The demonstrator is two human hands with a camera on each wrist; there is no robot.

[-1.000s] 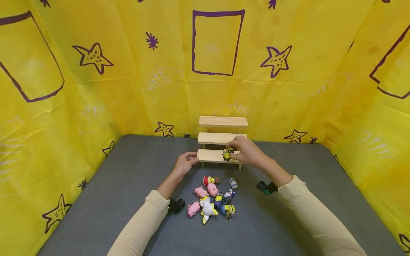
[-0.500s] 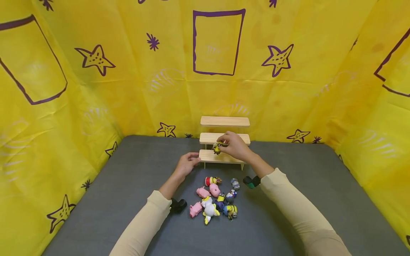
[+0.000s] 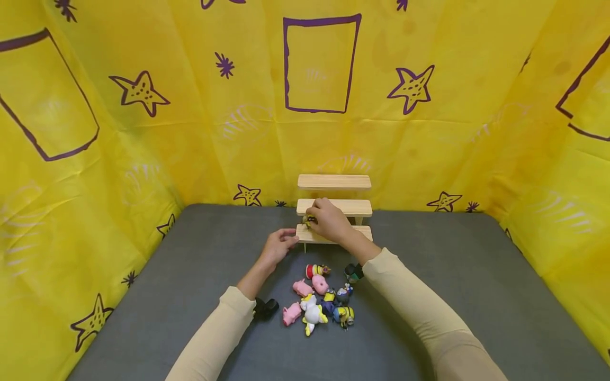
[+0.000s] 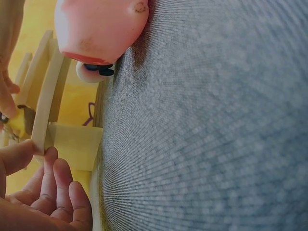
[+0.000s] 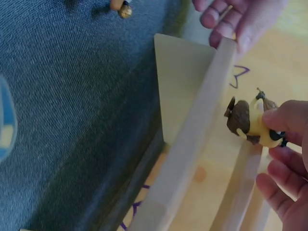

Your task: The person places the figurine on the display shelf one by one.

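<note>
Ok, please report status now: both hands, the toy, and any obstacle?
Right hand pinches yellow toy figure above lowest step of wooden rack. Left hand touches the rack's left end. No obstacle at the steps; toy pile lies nearer on the mat.

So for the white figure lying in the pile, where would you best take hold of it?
Pinch the white figure across its body from above, hand coming from the near side. It appears to lie flat on the grey mat with thin yellow limbs sticking out, and other figures crowd its far and right sides.

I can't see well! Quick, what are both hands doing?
Left hand: open, fingers touching the wooden shelf.
Right hand: holding a small yellow toy.
</note>
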